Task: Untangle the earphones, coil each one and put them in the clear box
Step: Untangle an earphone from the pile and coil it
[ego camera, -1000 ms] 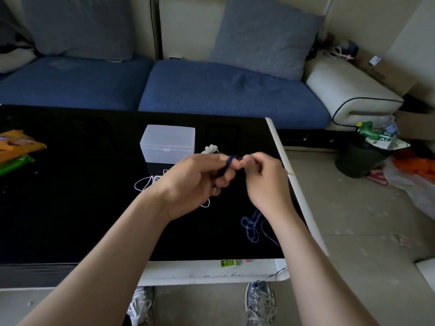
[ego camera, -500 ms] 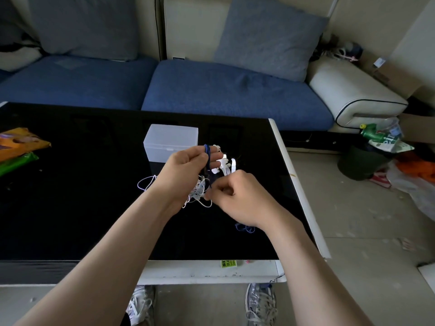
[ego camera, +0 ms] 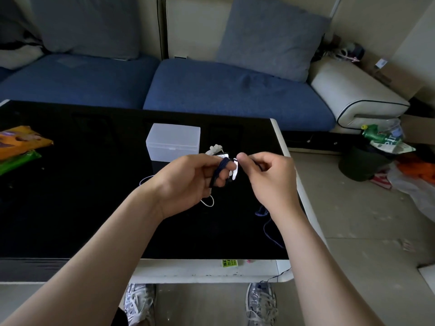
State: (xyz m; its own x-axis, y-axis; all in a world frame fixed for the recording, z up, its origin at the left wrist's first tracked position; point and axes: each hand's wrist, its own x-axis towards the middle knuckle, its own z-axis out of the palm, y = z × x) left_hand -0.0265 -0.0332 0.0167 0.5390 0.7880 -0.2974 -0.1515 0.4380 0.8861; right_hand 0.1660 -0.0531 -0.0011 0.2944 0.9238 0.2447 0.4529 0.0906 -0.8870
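Observation:
My left hand (ego camera: pixel 188 182) hovers above the black table (ego camera: pixel 70 196) with a dark blue earphone cable (ego camera: pixel 220 171) wound in loops around its fingers. My right hand (ego camera: pixel 268 177) is just to its right, fingers curled, pinching the same blue cable near the left fingertips. The loose blue tail (ego camera: pixel 268 229) trails across the table under my right wrist and over the front edge. White earphones (ego camera: pixel 215 149) lie tangled behind my hands, with a white loop (ego camera: pixel 208 203) showing below the left hand. The clear box (ego camera: pixel 173 142), lid shut, stands just beyond.
Orange and green snack packets (ego camera: pixel 18 149) lie at the table's left edge. A blue sofa (ego camera: pixel 211 90) with grey cushions runs behind the table. A bin with a green bottle (ego camera: pixel 374 147) and litter sit on the floor to the right. My shoes (ego camera: pixel 260 302) show below the table.
My right hand rose from low over the table back up beside the left fingertips, carrying the blue cable around the left fingers. Less blue cable lies loose on the table.

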